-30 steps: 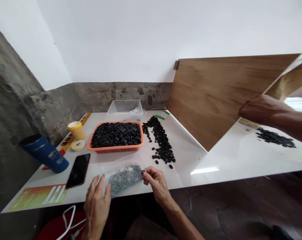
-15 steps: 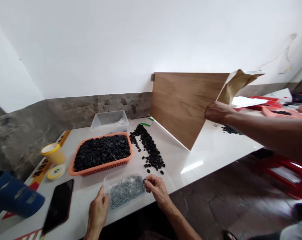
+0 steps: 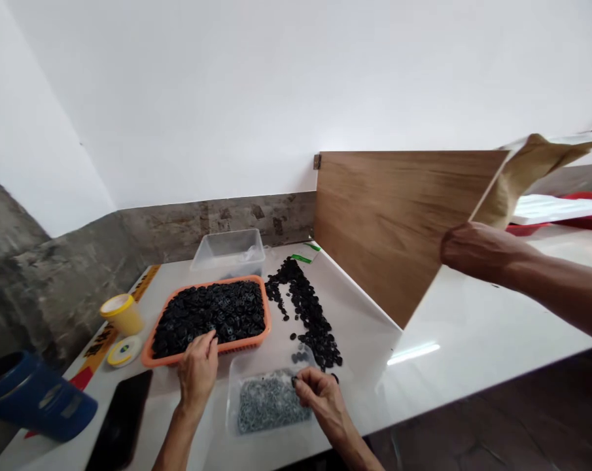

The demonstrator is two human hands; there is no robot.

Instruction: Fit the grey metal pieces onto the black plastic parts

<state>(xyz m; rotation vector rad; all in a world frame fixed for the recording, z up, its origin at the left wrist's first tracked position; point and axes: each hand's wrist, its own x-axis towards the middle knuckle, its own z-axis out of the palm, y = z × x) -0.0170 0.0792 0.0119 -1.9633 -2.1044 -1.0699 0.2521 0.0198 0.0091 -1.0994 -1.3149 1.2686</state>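
Observation:
My left hand (image 3: pixel 197 366) reaches over the front rim of an orange basket (image 3: pixel 267 307), its fingers drawn together at the heap of small black oval plastic pieces (image 3: pixel 212 307). Whether a piece is between those fingertips is too small to tell. In a pinch of thumb and forefinger, my right hand (image 3: pixel 322 396) holds one small black piece (image 3: pixel 294 381). It is at the right side of a clear plastic box (image 3: pixel 233 405) full of small grey metal parts (image 3: pixel 271 402). More black pieces (image 3: pixel 310 314) lie loose on the white table behind that box.
Behind the basket stands a clear bin (image 3: pixel 227 252). At left are a yellow tub (image 3: pixel 123 317), its lid (image 3: pixel 123 351), a blue tumbler (image 3: pixel 40 396) and a black phone (image 3: pixel 121 418). Another person's arm (image 3: pixel 531 261) is beside a wooden panel (image 3: pixel 394 222) and brown paper bag (image 3: pixel 511 190).
My left hand has moved from the clear box's left side up to the basket's front rim. My right hand keeps its black piece by the box. The view has swung somewhat left.

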